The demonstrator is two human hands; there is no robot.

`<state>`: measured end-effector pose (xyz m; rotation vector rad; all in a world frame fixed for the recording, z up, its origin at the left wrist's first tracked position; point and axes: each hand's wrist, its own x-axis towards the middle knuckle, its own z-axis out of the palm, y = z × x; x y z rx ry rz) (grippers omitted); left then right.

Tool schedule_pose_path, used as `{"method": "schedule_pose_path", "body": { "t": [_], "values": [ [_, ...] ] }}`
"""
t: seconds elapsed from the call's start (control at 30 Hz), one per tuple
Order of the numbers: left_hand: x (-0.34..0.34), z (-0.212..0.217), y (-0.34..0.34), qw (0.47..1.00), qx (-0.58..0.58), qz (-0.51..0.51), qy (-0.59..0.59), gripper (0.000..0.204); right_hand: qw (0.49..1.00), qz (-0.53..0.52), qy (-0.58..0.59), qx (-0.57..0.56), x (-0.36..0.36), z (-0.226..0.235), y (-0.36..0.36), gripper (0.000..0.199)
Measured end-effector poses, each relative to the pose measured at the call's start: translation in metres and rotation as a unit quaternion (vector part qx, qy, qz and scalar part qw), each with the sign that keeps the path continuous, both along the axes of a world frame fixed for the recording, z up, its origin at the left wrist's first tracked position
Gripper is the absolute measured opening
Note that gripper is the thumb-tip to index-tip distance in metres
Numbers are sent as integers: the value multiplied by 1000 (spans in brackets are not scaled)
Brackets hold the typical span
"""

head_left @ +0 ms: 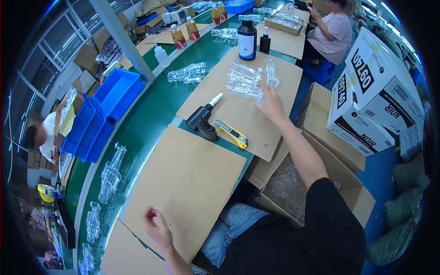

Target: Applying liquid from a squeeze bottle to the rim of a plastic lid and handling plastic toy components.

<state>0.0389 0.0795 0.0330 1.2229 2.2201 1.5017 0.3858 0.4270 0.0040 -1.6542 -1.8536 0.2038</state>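
Reaching right hand open, touching clear parts.

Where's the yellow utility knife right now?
In the head view, the yellow utility knife lies on the cardboard sheet, just right of the black dispenser bottle and nearer than the right hand.

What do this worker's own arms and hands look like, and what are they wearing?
Both hands are bare, with no gloves, rings or watch visible. The right hand leads back along a bare forearm to a short black sleeve at the upper arm. The left hand shows only a bare wrist before the picture's edge.
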Motion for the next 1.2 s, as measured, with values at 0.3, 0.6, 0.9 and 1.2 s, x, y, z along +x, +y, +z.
{"method": "schedule_pose_path", "body": {
  "t": [0.3,0.6,0.9,1.2],
  "values": [
    [133,62,46,926,-55,-243,285,69,854,478,-204,-7,-40,122,-181,55],
    [86,-13,-14,902,134,-186,-367,62,568,181,699,-394,-106,12,-131,57],
    [59,-24,-53,857,262,-215,-389,52,571,171,741,-309,-168,-36,-96,45],
    [58,0,-56,922,159,-249,-250,34,543,344,722,-255,-163,49,-211,52]
  ]
}}
